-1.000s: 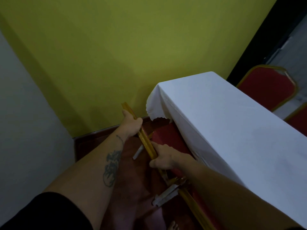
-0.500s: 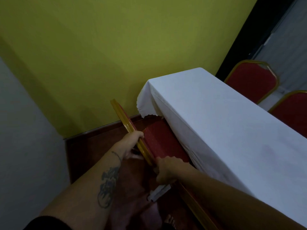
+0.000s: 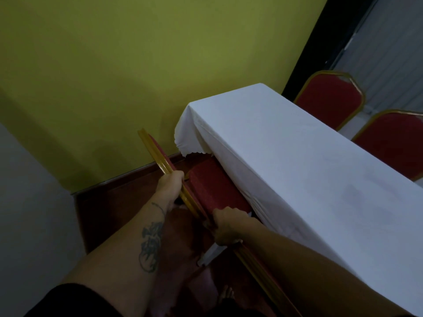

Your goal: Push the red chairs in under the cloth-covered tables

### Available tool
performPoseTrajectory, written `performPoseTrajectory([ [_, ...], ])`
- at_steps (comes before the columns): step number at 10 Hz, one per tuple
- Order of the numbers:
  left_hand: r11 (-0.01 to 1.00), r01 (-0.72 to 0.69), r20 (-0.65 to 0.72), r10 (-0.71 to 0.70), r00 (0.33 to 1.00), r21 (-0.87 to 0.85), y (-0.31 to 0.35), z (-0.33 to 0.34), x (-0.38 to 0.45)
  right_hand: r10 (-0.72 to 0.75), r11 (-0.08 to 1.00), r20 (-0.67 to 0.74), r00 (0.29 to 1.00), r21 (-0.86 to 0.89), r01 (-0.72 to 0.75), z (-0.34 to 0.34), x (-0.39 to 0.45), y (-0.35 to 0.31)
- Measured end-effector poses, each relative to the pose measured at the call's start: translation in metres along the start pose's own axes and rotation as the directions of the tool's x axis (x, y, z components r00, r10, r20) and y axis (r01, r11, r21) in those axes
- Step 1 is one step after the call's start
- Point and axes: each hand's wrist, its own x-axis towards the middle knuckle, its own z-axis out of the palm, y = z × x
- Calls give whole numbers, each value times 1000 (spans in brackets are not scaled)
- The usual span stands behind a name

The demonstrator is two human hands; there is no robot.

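Observation:
A red chair (image 3: 212,191) with a gold frame stands at the near side of the table with the white cloth (image 3: 297,170). Its seat reaches partly under the hanging cloth. My left hand (image 3: 171,184) is closed around the gold top rail of the chair's back. My right hand (image 3: 226,227) grips the same rail further toward me. A second gold-framed chair back (image 3: 263,268) runs along the table edge under my right forearm.
Two more red chairs (image 3: 329,99) (image 3: 393,140) stand on the far side of the table. A yellow wall (image 3: 137,65) and a dark red skirting close off the space just beyond the chair. A grey wall is at the left.
The chair has slid in toward the table, and more of its seat lies by the cloth. Both hands stayed on the back rail and moved with it.

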Motion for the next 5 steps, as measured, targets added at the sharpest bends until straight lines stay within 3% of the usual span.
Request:
performPoseTrajectory([
  [1,1000,2,-36,-2,999,10,0,-1,-3,24,999,-51,998,37,-22,5,-1,4],
  [3,937,-141,-313,245,918,320,10,-6,-20,46,977,-180,983,214,-7,-17,-24,22],
  [5,802,-235,-333,468,819,549,49,19,-64,30,959,-345,938,275,71,-68,-67,61],
])
